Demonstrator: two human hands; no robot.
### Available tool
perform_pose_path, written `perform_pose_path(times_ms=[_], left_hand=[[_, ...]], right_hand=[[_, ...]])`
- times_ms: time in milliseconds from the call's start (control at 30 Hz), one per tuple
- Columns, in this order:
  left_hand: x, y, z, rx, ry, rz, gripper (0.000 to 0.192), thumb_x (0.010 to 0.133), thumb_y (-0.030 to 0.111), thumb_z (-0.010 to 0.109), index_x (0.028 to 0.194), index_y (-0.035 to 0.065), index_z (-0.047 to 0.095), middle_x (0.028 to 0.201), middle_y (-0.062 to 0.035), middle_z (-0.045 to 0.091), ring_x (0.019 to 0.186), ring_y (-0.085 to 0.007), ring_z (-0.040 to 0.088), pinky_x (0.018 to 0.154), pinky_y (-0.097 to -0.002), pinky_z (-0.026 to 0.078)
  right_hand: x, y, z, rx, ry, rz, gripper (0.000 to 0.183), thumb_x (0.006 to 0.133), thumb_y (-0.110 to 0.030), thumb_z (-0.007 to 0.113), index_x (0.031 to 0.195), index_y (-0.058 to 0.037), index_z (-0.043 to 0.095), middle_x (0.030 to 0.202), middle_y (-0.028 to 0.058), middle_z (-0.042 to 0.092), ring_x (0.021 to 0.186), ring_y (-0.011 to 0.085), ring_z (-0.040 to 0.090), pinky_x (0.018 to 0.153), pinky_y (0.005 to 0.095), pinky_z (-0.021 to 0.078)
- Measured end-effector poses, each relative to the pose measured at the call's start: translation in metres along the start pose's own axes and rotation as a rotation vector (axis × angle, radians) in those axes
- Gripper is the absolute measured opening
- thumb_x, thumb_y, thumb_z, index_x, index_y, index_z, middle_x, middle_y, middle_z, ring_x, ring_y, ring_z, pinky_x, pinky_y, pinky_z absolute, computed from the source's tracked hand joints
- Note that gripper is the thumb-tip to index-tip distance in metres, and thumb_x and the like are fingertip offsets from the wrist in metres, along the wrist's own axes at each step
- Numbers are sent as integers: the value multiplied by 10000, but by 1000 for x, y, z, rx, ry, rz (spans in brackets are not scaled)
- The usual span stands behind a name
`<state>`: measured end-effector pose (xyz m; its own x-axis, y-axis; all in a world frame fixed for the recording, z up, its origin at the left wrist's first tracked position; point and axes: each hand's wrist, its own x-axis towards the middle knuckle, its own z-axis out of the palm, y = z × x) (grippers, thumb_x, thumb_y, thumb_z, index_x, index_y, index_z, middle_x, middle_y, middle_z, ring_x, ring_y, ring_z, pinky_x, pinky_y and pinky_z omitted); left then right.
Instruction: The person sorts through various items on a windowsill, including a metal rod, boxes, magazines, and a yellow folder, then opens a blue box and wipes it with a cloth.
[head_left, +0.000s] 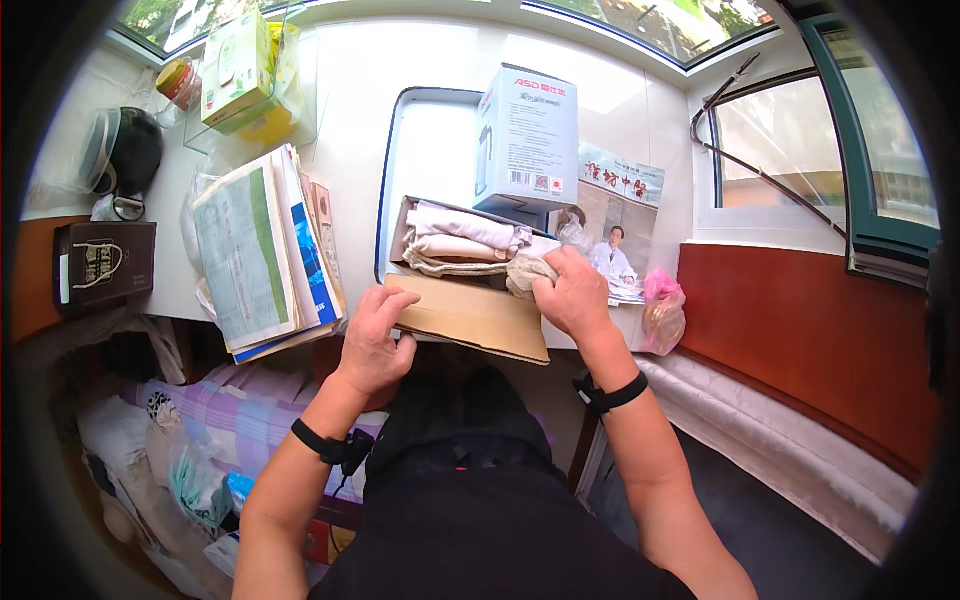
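Observation:
My right hand (576, 292) grips a crumpled beige cloth (529, 274) at the right end of an open cardboard box. Inside the box lie a rolled pale lilac cloth (465, 225) and folded cream cloths (454, 247). The brown cardboard flap (472, 315) folds out towards me, over the table's front edge. At its left end is my left hand (377, 337), fingers apart, the fingertips touching the flap. The box partly covers a white tray with a dark blue rim (431, 142). Whatever lies under the cloths is hidden.
An upright appliance carton (529, 142) stands behind the box, beside a magazine (619, 225) and a pink plastic bag (664, 311). Left are stacked papers (247, 262), a clear bin (300, 131) holding a green box (238, 71), and a dark box (105, 262). An open window (885, 150) is right.

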<state>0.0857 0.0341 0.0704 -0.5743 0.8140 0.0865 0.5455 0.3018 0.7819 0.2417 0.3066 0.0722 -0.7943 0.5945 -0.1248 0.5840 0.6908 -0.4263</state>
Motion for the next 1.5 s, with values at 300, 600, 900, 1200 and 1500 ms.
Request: perform_pose_path(times_ms=[300, 600, 900, 1200, 1500], left_hand=[[-7, -4, 6, -17, 40, -47, 485, 680, -58, 618, 1157, 25, 643, 1148, -190, 608, 1090, -408, 600, 956, -448, 518], [-10, -5, 5, -46, 49, -44, 486, 681, -50, 623, 1161, 27, 645, 1165, -188, 606, 1115, -403, 597, 984, -437, 514], [-7, -3, 4, -23, 45, -47, 481, 683, -50, 620, 1156, 30, 646, 1164, -188, 610, 1105, -404, 611, 962, -437, 530], [-10, -6, 7, -6, 12, -31, 481, 673, -51, 618, 1147, 28, 645, 1144, -184, 609, 1093, -400, 610, 954, -438, 529], [-3, -2, 3, -12, 0, -27, 474, 670, -48, 618, 1136, 35, 653, 1130, -175, 618, 1069, -396, 622, 929, -435, 537]], right_hand=[[67, -33, 37, -207, -189, -93, 389, 970, -455, 596, 1087, -96, 689, 999, 131, 760, 941, 357, 739, 796, 480, 593], [84, -34, 24, -233, -184, -79, 290, 897, -355, 641, 887, -97, 774, 954, 135, 762, 919, 339, 742, 809, 482, 584], [61, -17, -52, 42, 2, 30, 275, 870, -363, 674, 909, -122, 801, 900, 156, 741, 845, 382, 708, 757, 465, 554], [41, -5, -57, 159, 144, 22, 226, 875, -306, 696, 947, -118, 800, 916, 123, 748, 832, 348, 712, 739, 437, 553], [69, -28, 13, -50, -43, -160, 242, 916, -312, 635, 847, -109, 748, 910, 100, 743, 881, 333, 728, 753, 455, 581]])
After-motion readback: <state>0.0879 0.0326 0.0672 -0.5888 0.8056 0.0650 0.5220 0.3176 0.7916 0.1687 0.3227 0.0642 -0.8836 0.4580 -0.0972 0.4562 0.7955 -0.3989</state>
